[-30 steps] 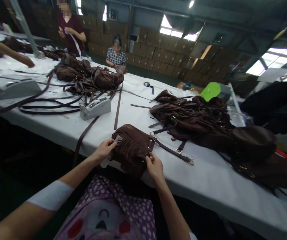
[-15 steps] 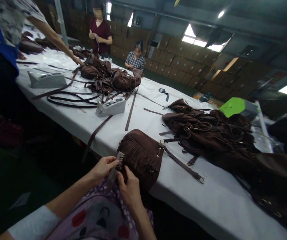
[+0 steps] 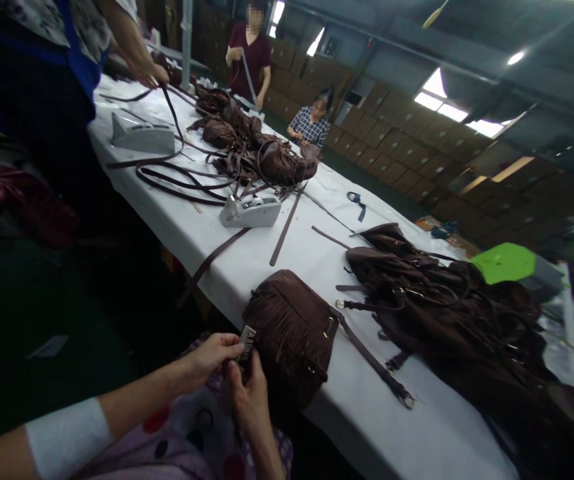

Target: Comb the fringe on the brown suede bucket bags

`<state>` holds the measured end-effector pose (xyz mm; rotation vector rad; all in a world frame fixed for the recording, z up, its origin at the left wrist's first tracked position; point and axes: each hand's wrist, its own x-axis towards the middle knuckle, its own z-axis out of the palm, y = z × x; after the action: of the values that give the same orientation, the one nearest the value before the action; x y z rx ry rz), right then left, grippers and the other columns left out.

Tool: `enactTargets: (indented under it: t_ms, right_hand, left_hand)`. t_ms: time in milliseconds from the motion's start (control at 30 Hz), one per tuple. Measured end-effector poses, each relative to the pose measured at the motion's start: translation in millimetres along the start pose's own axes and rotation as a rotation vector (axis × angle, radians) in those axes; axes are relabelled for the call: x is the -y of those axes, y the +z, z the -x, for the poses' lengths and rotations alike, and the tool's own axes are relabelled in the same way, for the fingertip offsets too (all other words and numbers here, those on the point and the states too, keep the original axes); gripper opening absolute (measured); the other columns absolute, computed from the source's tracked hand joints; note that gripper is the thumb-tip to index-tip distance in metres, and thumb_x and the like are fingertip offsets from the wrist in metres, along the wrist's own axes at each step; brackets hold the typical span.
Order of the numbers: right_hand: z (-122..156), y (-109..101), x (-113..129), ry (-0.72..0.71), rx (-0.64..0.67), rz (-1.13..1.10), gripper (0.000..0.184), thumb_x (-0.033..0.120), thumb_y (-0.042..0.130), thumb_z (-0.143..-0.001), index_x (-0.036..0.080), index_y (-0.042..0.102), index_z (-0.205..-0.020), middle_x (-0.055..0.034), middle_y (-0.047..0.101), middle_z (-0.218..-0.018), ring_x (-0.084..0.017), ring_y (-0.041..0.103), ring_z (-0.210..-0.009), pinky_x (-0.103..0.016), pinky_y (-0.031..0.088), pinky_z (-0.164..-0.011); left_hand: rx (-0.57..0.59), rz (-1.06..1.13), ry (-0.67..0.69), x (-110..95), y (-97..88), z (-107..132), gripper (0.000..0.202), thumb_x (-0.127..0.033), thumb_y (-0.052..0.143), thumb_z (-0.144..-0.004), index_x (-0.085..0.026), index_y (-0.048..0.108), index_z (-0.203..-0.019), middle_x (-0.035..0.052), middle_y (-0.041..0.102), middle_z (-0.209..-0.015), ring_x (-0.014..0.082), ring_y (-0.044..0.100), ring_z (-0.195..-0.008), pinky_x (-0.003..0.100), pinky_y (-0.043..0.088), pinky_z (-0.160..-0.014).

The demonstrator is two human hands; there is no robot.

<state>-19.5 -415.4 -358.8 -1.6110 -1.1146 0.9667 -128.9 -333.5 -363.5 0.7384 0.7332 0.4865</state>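
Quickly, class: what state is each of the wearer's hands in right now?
Left hand: closed, pinching a grey comb.
Right hand: curled near the comb and fringed bag; whether it holds anything cannot be told.

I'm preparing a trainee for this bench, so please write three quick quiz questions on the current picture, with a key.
1. What does the person's left hand hold?
2. How many grey tape dispensers show on the white table?
a) one
b) two
c) four
3. True or false: the fringed bag nearest the left hand leans against a tape dispenser.

Key
1. A comb.
2. b
3. False; bare table shows between them.
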Motion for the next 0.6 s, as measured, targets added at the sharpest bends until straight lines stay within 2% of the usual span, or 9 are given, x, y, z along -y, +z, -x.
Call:
enactTargets:
  t_ms: [67,167,233,333,367,433,533,600]
  right_hand:
    - [0,4,-2,-0.031,-0.004,0.060,0.051,0.036,0.053,-0.089,0.017,0.046,-0.136,-0.0101,0.066,-0.117,-0.021,0.064,-0.104,-0.030,0.051,-0.089]
    - [4,4,-9,-0.143,0.041,0.247,0.049,0.025,0.042,-0.093,0.019,0.039,-0.142,-0.0100,0.063,-0.124,-0.020,0.062,-0.110,-0.030,0.050,-0.091]
    - [13,-2,-17,-0.228,0.061,0.454,0.058,0.012,0.038,-0.088,0.018,0.033,-0.145,-0.0122,0.058,-0.130,-0.021,0.061,-0.111,-0.030,0.051,-0.090]
    - [39,-16,-32,-0.340,0.044,0.812,0.071,0.000,0.039,-0.074,0.016,0.036,-0.144,-0.0160,0.046,-0.141,-0.024,0.063,-0.108,-0.030,0.054,-0.084]
    - [49,-22,-38,-0.369,0.052,0.907,0.072,0.001,0.041,-0.072,0.017,0.039,-0.142,-0.0161,0.044,-0.142,-0.025,0.064,-0.106,-0.030,0.056,-0.081]
    - [67,-34,-46,-0.396,0.110,1.035,0.068,0.005,0.047,-0.071,0.020,0.046,-0.138,-0.0147,0.054,-0.134,-0.025,0.067,-0.098,-0.028,0.057,-0.074]
    - [81,-49,-50,-0.346,0.179,1.095,0.052,0.021,0.051,-0.080,0.023,0.052,-0.132,-0.0104,0.070,-0.107,-0.024,0.071,-0.082,-0.029,0.058,-0.066]
    - [78,-56,-42,-0.285,0.112,1.086,0.041,0.033,0.044,-0.089,0.024,0.055,-0.127,-0.0094,0.072,-0.102,-0.024,0.071,-0.084,-0.030,0.057,-0.068]
  left_hand:
    - [0.049,0.018,-0.028,2,0.1,3,0.040,-0.044,0.078,-0.063,-0.012,0.068,-0.085,0.0024,0.064,-0.073,0.0105,0.054,-0.061,0.022,0.038,-0.060]
    - [0.112,-0.072,-0.038,-1,-10.9,5,0.045,-0.052,0.072,-0.066,-0.012,0.067,-0.087,0.0038,0.065,-0.074,0.0133,0.056,-0.062,0.025,0.040,-0.061]
    - [0.031,-0.241,0.024,-7,-24.7,5,0.048,-0.059,0.065,-0.070,-0.013,0.067,-0.083,0.0033,0.064,-0.070,0.0146,0.055,-0.060,0.026,0.039,-0.059]
    - [-0.241,-0.587,0.161,-20,-46.1,3,0.048,-0.062,0.056,-0.075,-0.016,0.067,-0.078,0.0017,0.062,-0.065,0.0166,0.055,-0.062,0.027,0.039,-0.060]
    - [-0.309,-0.651,0.205,-23,-51.0,2,0.046,-0.061,0.055,-0.077,-0.017,0.067,-0.080,0.0015,0.063,-0.067,0.0174,0.056,-0.065,0.027,0.040,-0.062]
    - [-0.367,-0.649,0.290,-26,-55.2,-2,0.044,-0.060,0.055,-0.078,-0.018,0.066,-0.086,0.0025,0.065,-0.074,0.0189,0.058,-0.072,0.027,0.042,-0.069]
    - [-0.307,-0.459,0.378,-21,-49.0,-16,0.045,-0.058,0.060,-0.076,-0.016,0.062,-0.094,0.0064,0.067,-0.090,0.0215,0.060,-0.088,0.029,0.043,-0.082]
    - [-0.266,-0.373,0.373,-13,-41.6,-29,0.048,-0.058,0.065,-0.072,-0.016,0.061,-0.095,0.0081,0.066,-0.094,0.0234,0.059,-0.093,0.032,0.043,-0.087]
